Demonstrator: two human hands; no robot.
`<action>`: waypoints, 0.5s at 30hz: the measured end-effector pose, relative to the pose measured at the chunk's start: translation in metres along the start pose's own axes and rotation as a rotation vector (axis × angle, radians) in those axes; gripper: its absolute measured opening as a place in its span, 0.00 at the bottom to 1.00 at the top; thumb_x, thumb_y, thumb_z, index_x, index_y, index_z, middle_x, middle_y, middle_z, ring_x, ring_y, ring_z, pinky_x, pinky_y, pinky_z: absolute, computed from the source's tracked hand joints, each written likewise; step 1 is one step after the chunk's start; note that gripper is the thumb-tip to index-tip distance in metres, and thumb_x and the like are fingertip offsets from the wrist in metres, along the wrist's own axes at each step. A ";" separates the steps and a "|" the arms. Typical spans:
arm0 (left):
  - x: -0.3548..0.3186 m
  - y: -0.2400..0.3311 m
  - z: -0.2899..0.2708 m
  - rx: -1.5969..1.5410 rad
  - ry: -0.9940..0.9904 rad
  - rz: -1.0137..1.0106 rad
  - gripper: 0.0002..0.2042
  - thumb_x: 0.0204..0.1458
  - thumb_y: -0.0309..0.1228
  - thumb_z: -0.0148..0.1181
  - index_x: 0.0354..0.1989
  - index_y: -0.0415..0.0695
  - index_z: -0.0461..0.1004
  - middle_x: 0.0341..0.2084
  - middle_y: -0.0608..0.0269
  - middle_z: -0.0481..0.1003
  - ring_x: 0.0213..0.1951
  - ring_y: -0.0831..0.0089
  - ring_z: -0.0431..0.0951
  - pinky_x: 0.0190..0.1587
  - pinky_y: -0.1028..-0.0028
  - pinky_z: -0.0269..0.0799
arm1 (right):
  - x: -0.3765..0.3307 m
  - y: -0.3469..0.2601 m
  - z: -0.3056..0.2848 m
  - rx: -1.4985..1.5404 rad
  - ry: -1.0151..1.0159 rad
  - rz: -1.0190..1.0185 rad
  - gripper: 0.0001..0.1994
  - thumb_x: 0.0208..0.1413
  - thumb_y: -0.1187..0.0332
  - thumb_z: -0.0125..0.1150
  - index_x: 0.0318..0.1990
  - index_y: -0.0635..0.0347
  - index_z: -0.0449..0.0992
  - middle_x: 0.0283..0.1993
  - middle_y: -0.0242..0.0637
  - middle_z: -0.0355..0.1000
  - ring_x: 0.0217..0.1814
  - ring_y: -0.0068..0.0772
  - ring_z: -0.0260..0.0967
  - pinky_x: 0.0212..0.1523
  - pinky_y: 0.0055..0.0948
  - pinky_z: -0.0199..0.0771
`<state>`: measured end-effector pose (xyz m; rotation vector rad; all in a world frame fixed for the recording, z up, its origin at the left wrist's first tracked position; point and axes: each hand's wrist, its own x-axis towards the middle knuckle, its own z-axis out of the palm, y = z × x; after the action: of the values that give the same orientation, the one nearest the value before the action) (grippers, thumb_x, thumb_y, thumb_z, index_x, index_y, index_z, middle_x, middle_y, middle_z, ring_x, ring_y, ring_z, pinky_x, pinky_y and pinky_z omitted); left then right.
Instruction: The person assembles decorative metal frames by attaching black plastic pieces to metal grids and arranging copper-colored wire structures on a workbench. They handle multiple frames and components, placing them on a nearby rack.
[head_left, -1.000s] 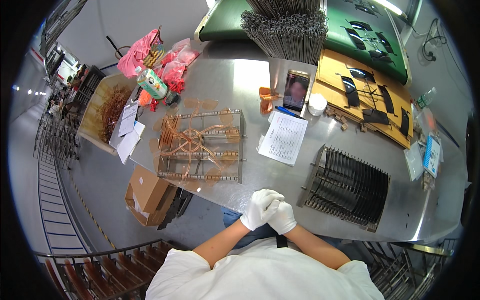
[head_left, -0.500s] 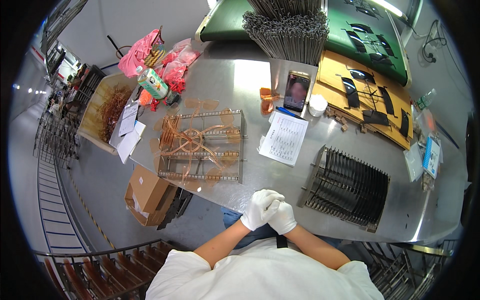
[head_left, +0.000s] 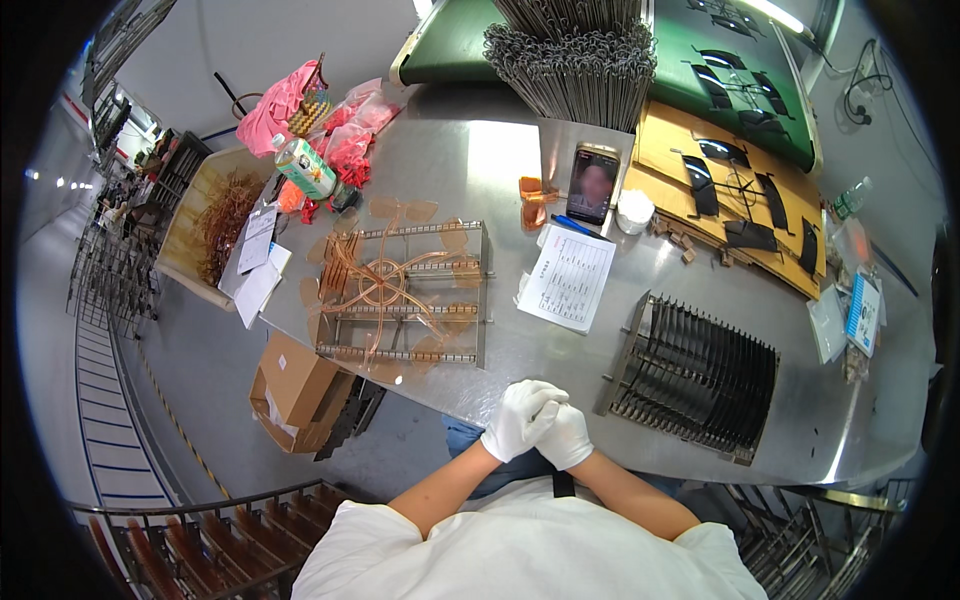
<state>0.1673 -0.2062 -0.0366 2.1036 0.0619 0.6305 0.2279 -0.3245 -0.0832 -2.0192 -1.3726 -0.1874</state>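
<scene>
The left hand (head_left: pixel 519 416) and the right hand (head_left: pixel 568 440), both in white gloves, are folded together at the near edge of the metal surface (head_left: pixel 535 355); the grip of each is closed, hand against hand. A metal rack (head_left: pixel 484 290) with clear orange pieces (head_left: pixel 381 283) is near, to the left. A dark rack (head_left: pixel 637 335) with black plates (head_left: pixel 700 375) is near, to the right. Both racks are apart from the hands.

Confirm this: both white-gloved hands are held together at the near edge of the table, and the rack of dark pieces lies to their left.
Wrong side. The left hand and right hand, both white-gloved, are held together at the near edge of the table, but the head view shows the rack of dark pieces to their right.
</scene>
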 end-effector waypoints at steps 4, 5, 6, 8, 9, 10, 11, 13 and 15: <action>-0.001 0.000 0.000 0.000 0.002 0.002 0.07 0.58 0.28 0.59 0.38 0.41 0.81 0.37 0.54 0.82 0.39 0.53 0.81 0.46 0.58 0.76 | 0.000 0.000 0.001 0.013 0.003 0.004 0.04 0.50 0.69 0.63 0.30 0.55 0.74 0.23 0.34 0.73 0.23 0.35 0.76 0.22 0.35 0.76; -0.001 0.000 0.000 0.002 0.001 0.003 0.07 0.58 0.28 0.59 0.38 0.41 0.81 0.37 0.54 0.82 0.39 0.53 0.81 0.46 0.58 0.76 | 0.000 -0.001 -0.001 0.008 -0.005 0.011 0.04 0.50 0.69 0.63 0.30 0.55 0.74 0.23 0.34 0.73 0.23 0.35 0.77 0.22 0.35 0.76; -0.001 0.000 -0.001 0.001 -0.003 -0.001 0.07 0.58 0.28 0.58 0.38 0.40 0.81 0.37 0.54 0.82 0.39 0.53 0.82 0.46 0.58 0.76 | 0.001 -0.001 -0.002 0.003 -0.012 0.018 0.04 0.50 0.69 0.63 0.30 0.55 0.75 0.23 0.34 0.73 0.23 0.35 0.77 0.22 0.35 0.76; 0.003 0.001 0.001 -0.009 -0.020 -0.003 0.08 0.59 0.28 0.58 0.39 0.40 0.82 0.37 0.52 0.82 0.40 0.52 0.82 0.47 0.59 0.76 | 0.003 -0.002 -0.004 0.052 0.022 0.025 0.02 0.50 0.69 0.63 0.30 0.54 0.76 0.23 0.34 0.74 0.23 0.35 0.77 0.22 0.35 0.76; 0.000 -0.003 -0.002 -0.029 -0.019 -0.026 0.09 0.60 0.29 0.56 0.40 0.40 0.81 0.38 0.51 0.82 0.40 0.53 0.82 0.47 0.59 0.76 | 0.005 -0.003 -0.004 0.074 0.041 0.031 0.02 0.50 0.69 0.63 0.30 0.53 0.77 0.23 0.34 0.74 0.22 0.35 0.76 0.22 0.35 0.76; -0.004 -0.010 -0.001 -0.069 -0.025 -0.038 0.10 0.62 0.31 0.55 0.41 0.39 0.81 0.38 0.50 0.82 0.40 0.53 0.82 0.46 0.59 0.77 | -0.002 -0.005 -0.002 0.068 -0.087 0.089 0.02 0.51 0.68 0.63 0.29 0.52 0.78 0.22 0.34 0.74 0.22 0.36 0.76 0.22 0.34 0.76; -0.005 -0.016 0.003 -0.124 -0.029 -0.048 0.12 0.64 0.32 0.53 0.41 0.38 0.81 0.38 0.50 0.82 0.40 0.54 0.83 0.45 0.59 0.77 | -0.008 -0.006 -0.003 0.052 -0.221 0.154 0.02 0.52 0.67 0.63 0.29 0.51 0.79 0.22 0.34 0.74 0.22 0.36 0.76 0.23 0.34 0.76; -0.005 -0.012 -0.011 -0.202 -0.010 -0.173 0.14 0.64 0.33 0.52 0.41 0.38 0.82 0.39 0.49 0.82 0.40 0.55 0.83 0.45 0.59 0.77 | 0.029 -0.040 -0.094 0.190 -0.536 0.036 0.07 0.59 0.63 0.60 0.30 0.51 0.79 0.25 0.40 0.77 0.25 0.43 0.78 0.28 0.42 0.78; -0.014 -0.012 -0.019 -0.348 0.048 -0.333 0.14 0.65 0.33 0.51 0.38 0.39 0.82 0.38 0.50 0.82 0.40 0.53 0.83 0.45 0.60 0.77 | 0.059 -0.039 -0.180 0.506 -0.609 0.132 0.10 0.64 0.58 0.60 0.44 0.47 0.83 0.35 0.37 0.82 0.36 0.46 0.81 0.44 0.43 0.82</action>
<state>0.1488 -0.1886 -0.0431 1.6930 0.3023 0.4528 0.2638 -0.3791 0.0987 -1.7745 -1.4330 0.8154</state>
